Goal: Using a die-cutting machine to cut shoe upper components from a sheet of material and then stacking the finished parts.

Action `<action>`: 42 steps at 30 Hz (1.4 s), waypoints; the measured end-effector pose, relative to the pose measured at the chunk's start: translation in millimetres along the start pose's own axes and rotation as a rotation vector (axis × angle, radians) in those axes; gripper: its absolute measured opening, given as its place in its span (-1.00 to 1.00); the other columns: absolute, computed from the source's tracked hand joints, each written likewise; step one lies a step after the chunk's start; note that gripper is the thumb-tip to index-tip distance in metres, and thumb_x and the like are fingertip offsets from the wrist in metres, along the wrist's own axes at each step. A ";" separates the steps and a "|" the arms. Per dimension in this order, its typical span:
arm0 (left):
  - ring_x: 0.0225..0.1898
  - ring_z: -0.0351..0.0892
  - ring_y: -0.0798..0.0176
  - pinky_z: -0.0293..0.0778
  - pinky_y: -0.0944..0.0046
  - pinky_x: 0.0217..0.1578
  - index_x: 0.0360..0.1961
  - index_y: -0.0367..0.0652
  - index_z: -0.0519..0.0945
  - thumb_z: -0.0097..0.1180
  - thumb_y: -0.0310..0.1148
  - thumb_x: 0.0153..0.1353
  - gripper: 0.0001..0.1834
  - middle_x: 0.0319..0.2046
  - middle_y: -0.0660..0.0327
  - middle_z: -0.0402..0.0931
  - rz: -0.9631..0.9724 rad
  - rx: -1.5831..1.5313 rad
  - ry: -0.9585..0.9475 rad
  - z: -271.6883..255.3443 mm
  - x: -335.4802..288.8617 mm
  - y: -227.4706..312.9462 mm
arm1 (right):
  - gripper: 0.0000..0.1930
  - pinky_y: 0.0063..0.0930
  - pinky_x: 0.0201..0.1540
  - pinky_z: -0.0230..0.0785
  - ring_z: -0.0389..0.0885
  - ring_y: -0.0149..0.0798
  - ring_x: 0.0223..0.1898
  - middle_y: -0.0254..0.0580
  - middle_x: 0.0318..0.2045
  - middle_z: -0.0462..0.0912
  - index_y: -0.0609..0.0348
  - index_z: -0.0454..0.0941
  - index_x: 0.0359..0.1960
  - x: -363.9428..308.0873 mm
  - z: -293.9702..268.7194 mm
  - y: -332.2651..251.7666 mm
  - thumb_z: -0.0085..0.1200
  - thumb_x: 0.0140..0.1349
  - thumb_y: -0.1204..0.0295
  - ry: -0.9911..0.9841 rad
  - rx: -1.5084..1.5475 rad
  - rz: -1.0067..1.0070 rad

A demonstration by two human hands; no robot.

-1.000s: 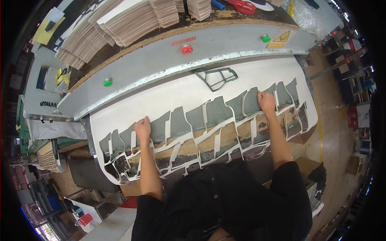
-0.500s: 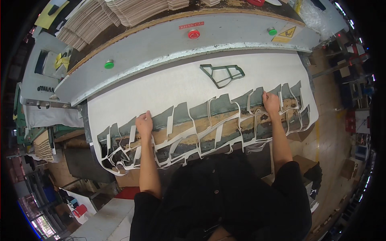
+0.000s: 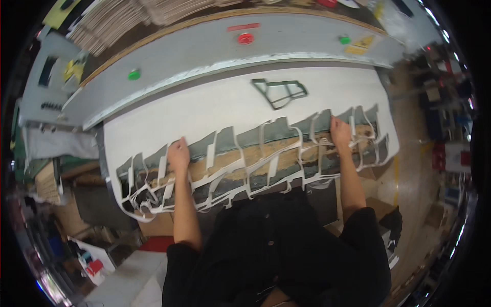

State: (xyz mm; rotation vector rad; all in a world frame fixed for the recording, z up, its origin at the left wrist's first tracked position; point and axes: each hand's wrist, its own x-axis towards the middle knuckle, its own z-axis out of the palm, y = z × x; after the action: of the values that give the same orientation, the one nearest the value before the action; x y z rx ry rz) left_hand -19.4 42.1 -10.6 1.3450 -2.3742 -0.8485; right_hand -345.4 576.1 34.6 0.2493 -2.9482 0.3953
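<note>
A wide white sheet (image 3: 215, 102) covers the table. Its near half is cut into openings, leaving thin white strips around worn green and tan board (image 3: 261, 159). My left hand (image 3: 179, 154) is closed at the cut edge on the left, fingers curled on the sheet. Farther right, my right hand (image 3: 340, 132) is likewise closed on the sheet at the cut edge. What lies inside each grip is mostly hidden by the fingers. On the uncut part, beyond and between my hands, lies a dark green cutting die (image 3: 263, 93), an open frame with inner bars.
Across the far side runs the press's grey beam (image 3: 194, 56), with a red button (image 3: 245, 38) and green buttons (image 3: 134, 74). Stacked tan pieces (image 3: 112, 25) sit on top. Cardboard boxes (image 3: 381, 207) stand below at right.
The whole view has shifted slightly and is a little blurred. Both hands keep their places on the sheet, and the die lies where it was on it.
</note>
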 end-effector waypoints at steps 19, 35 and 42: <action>-0.33 0.64 -0.40 0.50 -0.23 -0.23 -0.46 -0.36 0.73 0.24 -0.08 0.40 -0.51 -0.45 -0.26 0.63 -0.010 -0.090 0.106 -5.4 -10.6 32.1 | -0.49 0.08 -0.39 0.37 0.56 0.40 -0.49 0.33 -0.56 0.52 0.35 0.69 -0.32 3.0 14.5 20.5 0.00 0.57 0.09 0.041 0.052 -0.126; -0.44 0.67 -0.25 0.50 -0.14 -0.32 -0.37 -0.43 0.73 0.18 -0.05 0.47 -0.46 -0.49 -0.28 0.63 0.110 0.004 0.056 -0.3 -5.0 7.0 | -0.58 0.19 -0.18 0.58 0.73 0.35 -0.30 0.21 -0.39 0.73 0.09 0.81 -0.24 -7.0 6.6 0.9 0.07 0.46 0.03 0.018 0.017 0.031; -0.42 0.66 -0.27 0.49 -0.15 -0.29 -0.38 -0.44 0.73 0.19 -0.05 0.45 -0.46 -0.46 -0.28 0.65 -0.011 0.024 0.023 11.0 -2.6 12.7 | -0.58 0.16 -0.21 0.57 0.72 0.35 -0.33 0.22 -0.44 0.71 0.13 0.80 -0.31 -6.5 -10.5 -4.6 0.08 0.48 0.06 -0.014 0.008 0.058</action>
State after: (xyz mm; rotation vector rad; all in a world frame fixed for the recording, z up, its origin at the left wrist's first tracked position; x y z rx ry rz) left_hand -32.3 53.2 -11.4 1.3706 -2.3693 -0.8056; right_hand -336.8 575.5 44.6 0.1689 -2.9732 0.4143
